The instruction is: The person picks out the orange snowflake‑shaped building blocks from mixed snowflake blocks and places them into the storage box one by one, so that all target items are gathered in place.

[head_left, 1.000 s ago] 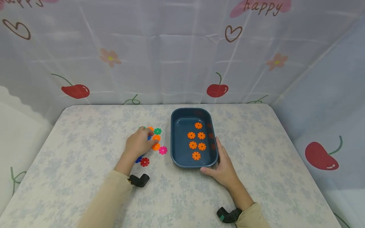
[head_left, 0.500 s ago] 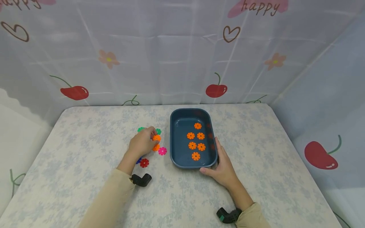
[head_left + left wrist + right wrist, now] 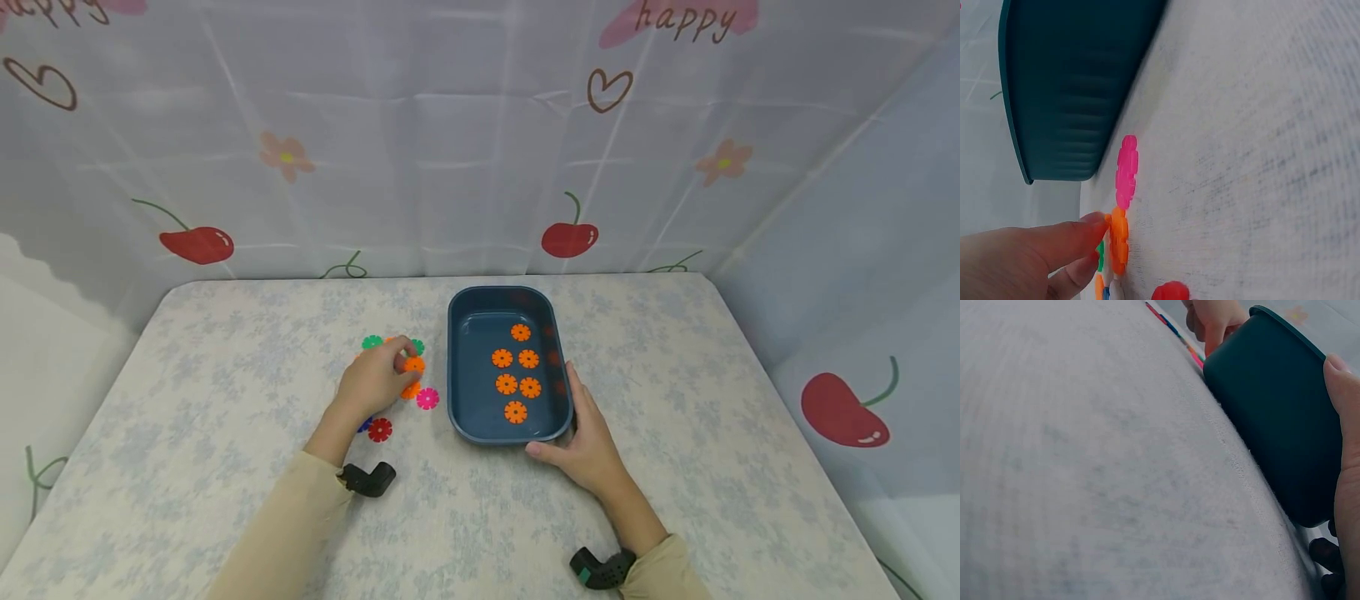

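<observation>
My left hand [image 3: 372,379] pinches an orange notched disc [image 3: 414,364] between thumb and forefinger, low over the table. Close around it lie a second orange disc [image 3: 1120,240], a pink disc [image 3: 427,398], a red disc [image 3: 380,430] and green discs [image 3: 372,342]; blue ones are partly hidden beneath the hand. My right hand [image 3: 588,442] holds the near right corner of a dark blue rectangular tub [image 3: 465,367], its fingers along the side wall. In the right wrist view the thumb [image 3: 1338,378] lies at the rim. Several orange discs [image 3: 528,358] rest flat inside the tub.
A pale patterned cloth covers the table [image 3: 247,375]. Behind it hangs a printed curtain [image 3: 420,167] with cherries and hearts. Each wrist wears a black camera mount, one on the left wrist [image 3: 369,480] and one on the right [image 3: 602,568].
My left hand has shifted slightly to the right over the discs and its thumb and forefinger have closed on an orange one. The right hand and tub stay in place.
</observation>
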The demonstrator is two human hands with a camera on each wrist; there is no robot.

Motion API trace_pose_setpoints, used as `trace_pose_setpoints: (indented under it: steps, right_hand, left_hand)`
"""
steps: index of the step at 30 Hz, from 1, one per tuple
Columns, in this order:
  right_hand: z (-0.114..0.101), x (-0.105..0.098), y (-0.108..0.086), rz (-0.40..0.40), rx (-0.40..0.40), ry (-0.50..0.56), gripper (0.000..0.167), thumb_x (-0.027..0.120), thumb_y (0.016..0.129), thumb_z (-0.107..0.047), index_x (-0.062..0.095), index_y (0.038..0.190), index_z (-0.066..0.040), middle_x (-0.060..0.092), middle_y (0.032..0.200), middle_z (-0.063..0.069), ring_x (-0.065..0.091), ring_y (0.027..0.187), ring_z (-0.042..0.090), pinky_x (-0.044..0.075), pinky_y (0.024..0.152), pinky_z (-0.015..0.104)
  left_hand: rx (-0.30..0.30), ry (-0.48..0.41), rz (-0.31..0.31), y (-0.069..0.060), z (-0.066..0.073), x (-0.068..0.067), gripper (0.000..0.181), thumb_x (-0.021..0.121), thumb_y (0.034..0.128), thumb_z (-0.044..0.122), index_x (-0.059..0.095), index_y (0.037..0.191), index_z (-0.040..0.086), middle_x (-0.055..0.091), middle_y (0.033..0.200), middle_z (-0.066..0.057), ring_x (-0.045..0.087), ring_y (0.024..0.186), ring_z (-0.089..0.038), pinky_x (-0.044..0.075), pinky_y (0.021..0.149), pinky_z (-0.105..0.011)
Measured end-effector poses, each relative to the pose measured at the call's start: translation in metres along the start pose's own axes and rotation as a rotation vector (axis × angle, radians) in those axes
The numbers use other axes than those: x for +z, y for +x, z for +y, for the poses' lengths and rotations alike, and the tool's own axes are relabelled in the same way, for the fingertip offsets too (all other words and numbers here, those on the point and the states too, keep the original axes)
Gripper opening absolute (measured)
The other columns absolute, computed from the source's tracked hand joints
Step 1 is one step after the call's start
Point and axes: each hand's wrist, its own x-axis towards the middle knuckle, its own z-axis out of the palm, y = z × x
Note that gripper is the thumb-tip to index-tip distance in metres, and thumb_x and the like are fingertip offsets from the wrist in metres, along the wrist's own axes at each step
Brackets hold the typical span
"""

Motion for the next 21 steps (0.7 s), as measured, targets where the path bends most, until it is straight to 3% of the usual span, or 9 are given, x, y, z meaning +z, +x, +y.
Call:
trace_pose_setpoints:
  steps: [11, 16, 21]
  right_hand:
    - [0.002, 0.001, 0.0, 0.012, -0.012, -0.003, 0.128, 0.091, 0.069, -0.031, 0.001, 0.16, -0.032, 0.017, 0.165, 0.008, 0.026, 0.149, 0.037, 0.027, 0.112, 0.067]
    - [0.0, 0.001, 0.0, 0.009, -0.009, 0.012, 0.128, 0.091, 0.069, -0.03, 0.001, 0.16, -0.033, 0.019, 0.165, 0.008, 0.027, 0.149, 0.036, 0.026, 0.113, 0.067]
    - [-0.002, 0.0, 0.0, 0.007, -0.003, 0.018, 0.128, 0.091, 0.068, -0.03, 0.001, 0.159, -0.035, 0.018, 0.165, 0.008, 0.025, 0.15, 0.035, 0.025, 0.114, 0.067]
  left_hand:
    - [0.016, 0.022, 0.005, -0.002, -0.002, 0.002, 0.041, 0.078, 0.0852, 0.035, 0.069, 0.121, 0.016, 0.063, 0.082, 0.001, 0.054, 0.065, -0.014, 0.043, 0.056, -0.027]
    - [-0.007, -0.044, 0.058, -0.003, 0.001, -0.005, 0.043, 0.078, 0.0847, 0.037, 0.069, 0.12, 0.014, 0.063, 0.082, -0.001, 0.051, 0.058, -0.016, 0.04, 0.053, -0.027]
    - [-0.005, -0.158, 0.109, -0.004, 0.012, -0.017, 0.047, 0.079, 0.0846, 0.038, 0.067, 0.124, 0.015, 0.068, 0.094, -0.005, 0.055, 0.055, -0.017, 0.045, 0.053, -0.029]
